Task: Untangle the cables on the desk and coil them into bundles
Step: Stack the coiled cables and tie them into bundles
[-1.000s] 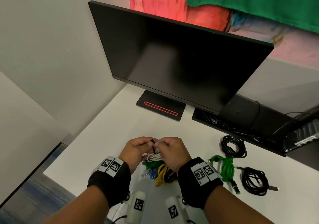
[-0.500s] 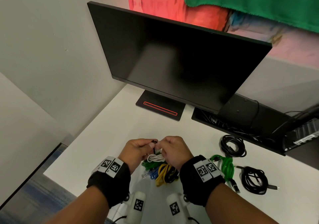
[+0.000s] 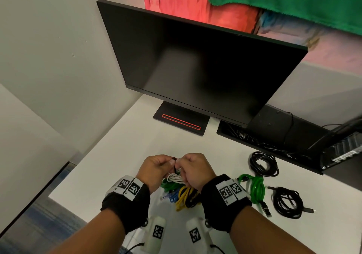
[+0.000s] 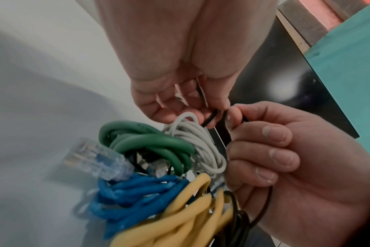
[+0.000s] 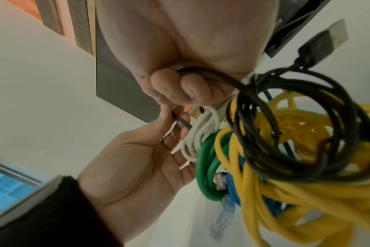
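A tangle of cables [image 3: 182, 193] hangs from both hands just above the desk's near edge. In it are white [image 4: 201, 142], dark green [image 4: 148, 142], blue [image 4: 137, 192], yellow [image 5: 285, 200] and black [image 5: 285, 125] cables. My left hand [image 3: 168, 162] pinches a thin black cable [image 4: 211, 117] between thumb and fingertips at the top of the tangle. My right hand [image 3: 181, 163] pinches the same black cable right beside it, and its lower fingers curl round another black strand [image 5: 211, 73]. The two hands touch at the fingertips.
To the right on the white desk [image 3: 121, 155] lie a bright green coil [image 3: 254, 189] and two black coils [image 3: 263, 163] [image 3: 288, 202]. A monitor [image 3: 195, 67] on a black base [image 3: 180, 120] stands behind. A black cable tray [image 3: 274, 136] runs along the back right.
Both hands stay together over the tangle. Only the fingertips have shifted slightly on the black cable.
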A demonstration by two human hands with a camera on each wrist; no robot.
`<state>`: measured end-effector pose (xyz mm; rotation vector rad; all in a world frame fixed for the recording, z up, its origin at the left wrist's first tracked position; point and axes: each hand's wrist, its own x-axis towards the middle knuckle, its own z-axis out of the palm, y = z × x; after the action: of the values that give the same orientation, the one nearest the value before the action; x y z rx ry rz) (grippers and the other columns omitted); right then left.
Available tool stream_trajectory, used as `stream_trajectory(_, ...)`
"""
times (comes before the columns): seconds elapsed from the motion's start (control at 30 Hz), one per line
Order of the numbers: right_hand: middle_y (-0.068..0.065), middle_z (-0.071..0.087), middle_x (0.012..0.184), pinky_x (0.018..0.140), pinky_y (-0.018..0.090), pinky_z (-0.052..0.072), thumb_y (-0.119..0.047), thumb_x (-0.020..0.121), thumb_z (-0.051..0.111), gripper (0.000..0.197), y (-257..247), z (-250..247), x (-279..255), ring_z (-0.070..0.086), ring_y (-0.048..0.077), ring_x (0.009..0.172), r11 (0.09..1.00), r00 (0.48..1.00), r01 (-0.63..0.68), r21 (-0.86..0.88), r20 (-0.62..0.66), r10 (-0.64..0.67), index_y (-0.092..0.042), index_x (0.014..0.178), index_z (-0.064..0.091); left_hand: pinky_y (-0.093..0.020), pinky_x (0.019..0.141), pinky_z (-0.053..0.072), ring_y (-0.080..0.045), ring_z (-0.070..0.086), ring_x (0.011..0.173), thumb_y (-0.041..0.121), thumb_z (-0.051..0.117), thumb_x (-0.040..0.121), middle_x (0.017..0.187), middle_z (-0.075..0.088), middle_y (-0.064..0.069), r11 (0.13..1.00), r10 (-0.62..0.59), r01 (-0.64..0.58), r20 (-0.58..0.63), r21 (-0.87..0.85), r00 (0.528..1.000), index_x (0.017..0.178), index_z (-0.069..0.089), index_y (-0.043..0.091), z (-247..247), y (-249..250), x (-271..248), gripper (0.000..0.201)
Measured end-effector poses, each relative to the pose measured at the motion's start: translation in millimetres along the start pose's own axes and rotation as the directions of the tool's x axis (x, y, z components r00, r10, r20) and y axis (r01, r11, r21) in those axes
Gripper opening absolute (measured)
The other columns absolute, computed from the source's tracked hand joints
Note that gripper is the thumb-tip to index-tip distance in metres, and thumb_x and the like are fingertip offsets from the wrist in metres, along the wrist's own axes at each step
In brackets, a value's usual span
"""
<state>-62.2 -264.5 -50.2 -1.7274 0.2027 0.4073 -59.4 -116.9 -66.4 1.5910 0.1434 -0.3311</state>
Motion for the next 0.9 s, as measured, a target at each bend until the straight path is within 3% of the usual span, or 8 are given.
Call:
stream_trajectory(0.23, 0.003, 0.049, 0.040, 0.039, 0.021, 0.035, -0.018, 0.081, 0.054, 0.021, -1.0, -1.6, -0.6, 0.039, 0.017, 0.032, 1.000, 1.000, -0.011, -0.025, 0.010, 0.011, -0.011, 0.064, 0.063, -0.015, 0.051, 0.045, -0.004, 0.059, 0.054, -0.006, 0.056, 0.092, 0.062, 0.069, 0.001, 0.999, 0.016, -0.015, 0.009, -0.038, 1.000, 0.092, 0.072, -0.003, 0.4, 1.1, -0.9, 0.017)
stream_trajectory(0.43, 0.003, 0.047, 0.040, 0.038, 0.020, 0.032, -0.017, 0.081, 0.054, 0.022, -1.2, -3.0, -0.9, 0.037, 0.017, 0.030, 1.000, 1.000, -0.011, -0.023, 0.004, 0.011, -0.012, 0.061, 0.063, -0.018, 0.060, 0.050, -0.009, 0.067, 0.065, -0.004, 0.061, 0.089, 0.073, 0.075, -0.003, 1.000, 0.023, -0.022, 0.043, -0.016, 0.999, 0.087, 0.076, 0.009, -2.8, 1.4, -2.3, 0.020)
stream_trajectory(0.57, 0.002, 0.045, 0.039, 0.038, 0.019, 0.030, -0.013, 0.083, 0.055, 0.024, -2.0, -4.8, 0.5, 0.036, 0.014, 0.031, 1.000, 1.000, -0.027, 0.004, 0.002, 0.027, -0.012, 0.060, 0.063, -0.016, 0.059, 0.050, -0.006, 0.067, 0.064, -0.004, 0.064, 0.088, 0.073, 0.075, -0.001, 1.000, 0.029, -0.029, 0.048, -0.005, 0.998, 0.083, 0.078, 0.018, -3.4, 1.7, -2.7, 0.026)
stream_trajectory(0.9, 0.004, 0.044, 0.040, 0.040, 0.022, 0.032, -0.013, 0.082, 0.054, 0.025, -2.9, -2.6, -0.2, 0.036, 0.016, 0.032, 0.999, 0.999, -0.032, -0.003, 0.002, 0.032, -0.013, 0.059, 0.063, -0.019, 0.056, 0.047, -0.008, 0.057, 0.057, -0.002, 0.059, 0.091, 0.062, 0.068, 0.001, 0.998, -0.022, 0.024, 0.032, -0.064, 0.999, 0.083, 0.077, 0.017, -2.7, 0.0, -0.3, 0.028)
